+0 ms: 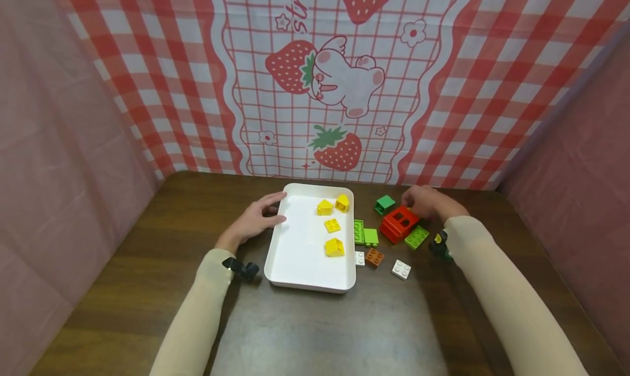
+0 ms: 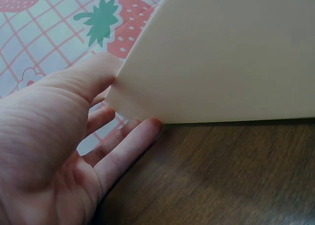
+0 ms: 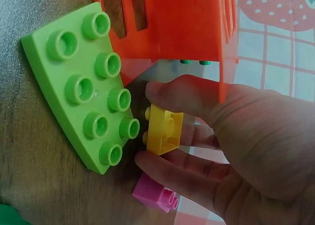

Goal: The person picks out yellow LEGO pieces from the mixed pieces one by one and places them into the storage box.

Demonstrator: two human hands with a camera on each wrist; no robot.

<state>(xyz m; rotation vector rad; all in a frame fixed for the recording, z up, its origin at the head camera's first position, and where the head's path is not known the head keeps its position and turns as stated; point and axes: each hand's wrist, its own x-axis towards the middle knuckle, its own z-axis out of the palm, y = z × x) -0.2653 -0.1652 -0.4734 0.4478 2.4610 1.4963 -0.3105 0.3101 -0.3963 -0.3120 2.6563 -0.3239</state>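
Note:
At the left long side of a white tray (image 1: 300, 255), my left hand (image 1: 253, 220) rests its fairly straight fingers and thumb against the wall. The left wrist view has that hand (image 2: 64, 136) close, one fingertip low on the pale tray wall (image 2: 211, 62). Several yellow bricks (image 1: 334, 248) lie inside the tray. My right hand (image 1: 425, 202) reaches behind a red window piece (image 1: 397, 225). In the right wrist view, its thumb and fingers (image 3: 182, 178) pinch a small yellow brick (image 3: 162, 130), beside a light green studded plate (image 3: 83, 89).
Right of the tray lie a dark green brick (image 1: 385, 204), light green pieces (image 1: 371, 237), a brown brick (image 1: 374, 258) and a white brick (image 1: 401, 269). A pink brick (image 3: 153, 191) sits below the right fingers. A strawberry-print cloth (image 1: 315, 91) hangs behind the table.

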